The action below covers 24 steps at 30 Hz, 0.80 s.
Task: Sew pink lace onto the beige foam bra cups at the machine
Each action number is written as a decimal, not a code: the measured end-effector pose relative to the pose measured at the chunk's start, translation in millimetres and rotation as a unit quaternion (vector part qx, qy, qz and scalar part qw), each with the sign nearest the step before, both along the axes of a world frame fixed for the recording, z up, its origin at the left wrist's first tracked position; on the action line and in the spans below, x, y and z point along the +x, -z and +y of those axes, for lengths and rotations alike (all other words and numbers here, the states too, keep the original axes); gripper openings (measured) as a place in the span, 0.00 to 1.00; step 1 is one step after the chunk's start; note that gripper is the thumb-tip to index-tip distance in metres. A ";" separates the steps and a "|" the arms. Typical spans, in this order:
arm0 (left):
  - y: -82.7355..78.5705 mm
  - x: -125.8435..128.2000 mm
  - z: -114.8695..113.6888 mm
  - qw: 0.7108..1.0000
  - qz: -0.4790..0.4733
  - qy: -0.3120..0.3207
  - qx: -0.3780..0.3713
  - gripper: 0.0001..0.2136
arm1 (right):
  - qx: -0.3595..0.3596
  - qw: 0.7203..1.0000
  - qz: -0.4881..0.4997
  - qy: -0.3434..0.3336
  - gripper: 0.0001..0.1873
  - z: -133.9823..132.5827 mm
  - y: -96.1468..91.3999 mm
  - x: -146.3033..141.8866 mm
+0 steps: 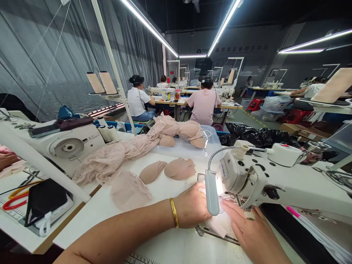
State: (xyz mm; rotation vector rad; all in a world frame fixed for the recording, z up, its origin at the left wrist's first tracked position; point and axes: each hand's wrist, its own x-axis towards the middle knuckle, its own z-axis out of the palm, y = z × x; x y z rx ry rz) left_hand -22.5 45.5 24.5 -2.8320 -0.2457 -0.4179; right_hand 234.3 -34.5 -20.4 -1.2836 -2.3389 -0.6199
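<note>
A pale pink fabric piece (pixel 219 224) lies under the needle area of a white sewing machine (pixel 244 176), brightly lit. My left hand (pixel 190 205), with a gold bangle at the wrist, is closed on its left side; the grey lamp head (pixel 212 194) hides some of the fingertips. On the other side, my right hand (pixel 249 225) rests with fingers stretched flat on the fabric, a band around one finger. Left of the machine lie beige moulded cups (pixel 180 169) and a sheer lace-edged piece (pixel 130 190).
A heap of beige lace bra pieces (pixel 121 157) reaches a clear plastic tray (pixel 189 146). Pens (pixel 316 231) and a black strip (pixel 294 231) lie at right. Another machine (pixel 68 146) and a thread-stand pole (pixel 112 58) stand left. Several people sit ahead.
</note>
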 end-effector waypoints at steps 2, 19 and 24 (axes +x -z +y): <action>-1.7 -1.4 1.4 1.000 -0.012 0.020 -0.012 0.07 | 0.019 1.000 0.017 -0.004 0.25 -0.5 -7.3 -7.0; -6.9 1.1 1.9 1.000 -0.014 0.018 -0.013 0.09 | 0.034 0.996 0.088 0.000 0.17 1.6 -9.7 0.0; 3.8 -1.0 1.1 1.000 -0.010 0.019 -0.005 0.09 | 0.030 0.994 0.102 0.016 0.19 -0.5 -12.9 -2.8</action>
